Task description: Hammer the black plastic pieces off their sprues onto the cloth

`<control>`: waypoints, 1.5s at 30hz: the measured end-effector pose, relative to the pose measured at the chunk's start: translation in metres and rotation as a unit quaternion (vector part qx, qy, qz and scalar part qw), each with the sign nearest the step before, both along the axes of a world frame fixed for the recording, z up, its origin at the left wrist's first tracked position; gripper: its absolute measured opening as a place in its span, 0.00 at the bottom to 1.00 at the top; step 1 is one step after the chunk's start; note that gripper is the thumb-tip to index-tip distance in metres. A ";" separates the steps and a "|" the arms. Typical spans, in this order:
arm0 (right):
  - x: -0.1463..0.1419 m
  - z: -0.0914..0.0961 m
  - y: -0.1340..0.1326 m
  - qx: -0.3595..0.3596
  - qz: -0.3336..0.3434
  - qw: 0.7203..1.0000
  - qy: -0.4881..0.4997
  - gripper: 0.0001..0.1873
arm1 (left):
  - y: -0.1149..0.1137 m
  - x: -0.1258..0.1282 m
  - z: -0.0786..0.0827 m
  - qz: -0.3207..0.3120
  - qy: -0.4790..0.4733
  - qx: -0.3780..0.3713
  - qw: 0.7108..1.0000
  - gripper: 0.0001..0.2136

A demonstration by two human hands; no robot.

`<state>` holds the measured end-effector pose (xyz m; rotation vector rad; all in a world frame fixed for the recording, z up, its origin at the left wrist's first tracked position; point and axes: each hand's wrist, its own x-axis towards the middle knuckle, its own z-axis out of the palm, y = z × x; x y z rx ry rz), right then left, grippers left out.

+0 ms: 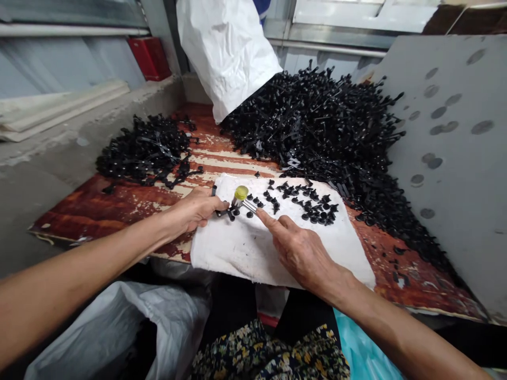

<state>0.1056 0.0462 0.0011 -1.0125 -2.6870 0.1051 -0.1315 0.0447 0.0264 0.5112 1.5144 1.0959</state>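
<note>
My right hand (pixel 299 248) is closed round the handle of a small hammer (pixel 241 195) with a yellow face and a metal head. Its forefinger lies along the shaft. At the left side of a white cloth (pixel 237 253), my left hand (pixel 200 208) pinches a black plastic part (pixel 229 213), close beside the hammer head. Whether the hammer touches that part I cannot tell. Several small black round-headed pieces (pixel 320 211) lie scattered on the cloth, mostly toward its right and back.
A large heap of black plastic parts (pixel 317 121) covers the table's back right, under a white sack (pixel 229 53). A smaller heap (pixel 146 150) sits at the left. A grey panel (pixel 455 158) stands along the right side. An open white bag (pixel 130 322) is below the table edge.
</note>
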 end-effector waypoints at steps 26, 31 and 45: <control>0.001 0.011 0.003 -0.046 0.016 0.999 0.008 0.34 | -0.003 0.004 0.004 -0.079 0.151 -0.048 0.984 0.08; 0.005 0.013 0.001 -0.012 0.039 0.989 0.141 0.29 | -0.004 0.006 0.005 -0.072 0.156 -0.068 0.983 0.06; 0.005 0.008 0.000 0.070 0.027 0.988 0.138 0.29 | -0.003 0.004 0.003 -0.084 0.141 -0.074 0.984 0.08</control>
